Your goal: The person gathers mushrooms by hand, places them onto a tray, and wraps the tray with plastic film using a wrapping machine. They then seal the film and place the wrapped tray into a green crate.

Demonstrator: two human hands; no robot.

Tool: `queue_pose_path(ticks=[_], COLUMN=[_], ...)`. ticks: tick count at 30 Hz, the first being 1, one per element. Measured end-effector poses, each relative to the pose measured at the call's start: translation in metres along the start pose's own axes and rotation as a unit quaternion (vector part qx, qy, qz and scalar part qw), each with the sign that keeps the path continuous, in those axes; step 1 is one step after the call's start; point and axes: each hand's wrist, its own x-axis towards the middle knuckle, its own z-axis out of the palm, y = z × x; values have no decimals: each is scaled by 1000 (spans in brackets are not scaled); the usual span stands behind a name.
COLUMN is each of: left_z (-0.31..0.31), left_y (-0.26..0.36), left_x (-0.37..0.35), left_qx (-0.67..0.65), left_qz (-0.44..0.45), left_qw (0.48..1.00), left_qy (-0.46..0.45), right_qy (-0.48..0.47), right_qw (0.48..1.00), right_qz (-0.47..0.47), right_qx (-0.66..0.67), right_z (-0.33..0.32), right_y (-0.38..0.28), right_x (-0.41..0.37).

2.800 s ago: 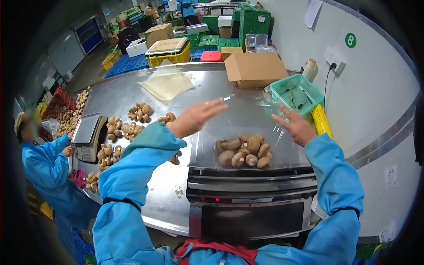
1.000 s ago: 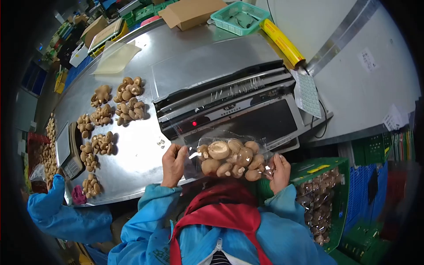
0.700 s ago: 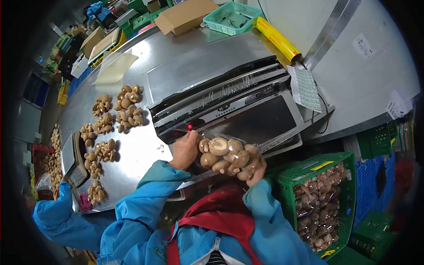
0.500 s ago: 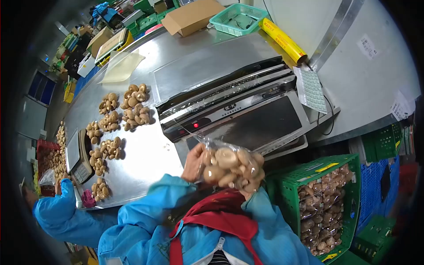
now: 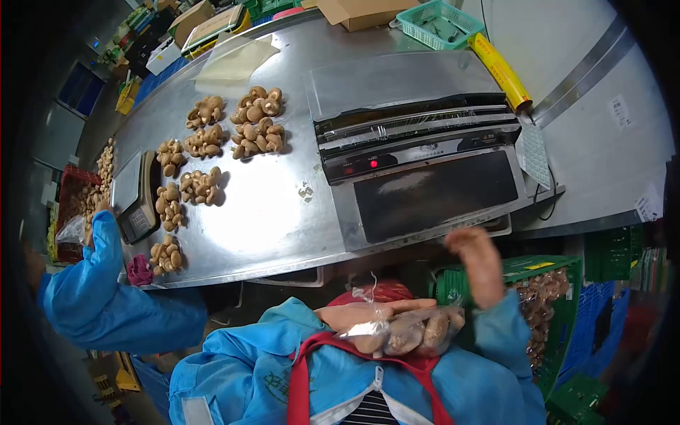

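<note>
A film-wrapped pack of mushrooms (image 5: 407,334) is held low against the front of the blue jacket. My left hand (image 5: 375,312) holds it, fingers stretched along its top side; the thumb is hidden. Off the pack, my right hand (image 5: 480,263) is raised to the right of it, blurred, with loosely bent fingers and nothing visible in them. Beyond my hands is the film-wrapping machine (image 5: 425,159) with a red light lit and a dark plate (image 5: 439,195). To its left, several clusters of loose brown mushrooms (image 5: 202,185) sit on the metal table (image 5: 283,241).
A green crate (image 5: 577,312) of wrapped mushroom packs stands at right. At left, a co-worker's blue sleeve (image 5: 106,248) reaches past a scale (image 5: 138,202). Toward the back are a cardboard box (image 5: 365,10), a teal basket (image 5: 439,25) and a yellow roll (image 5: 499,71).
The pack has come down closer to my body. My right hand has left it and moved up and right. The view has shifted, so the table appears farther right and higher.
</note>
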Motion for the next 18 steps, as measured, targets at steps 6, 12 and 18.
queue_pose_path(ticks=[6, 12, 18], left_z=[1, -27, -3], left_y=[-19, -37, -19], left_x=[-19, -47, -14], left_qx=[40, 60, 33], left_qz=[-38, -110, 55], left_qw=[998, 984, 976], left_qy=[-19, 130, 207], right_qy=[-472, -347, -51], right_qw=[867, 907, 992], right_qz=[-46, 87, 107], right_qx=[-155, -222, 53], right_z=[90, 29, 17], right_y=[-64, -44, 3], right_x=[-28, -82, -135])
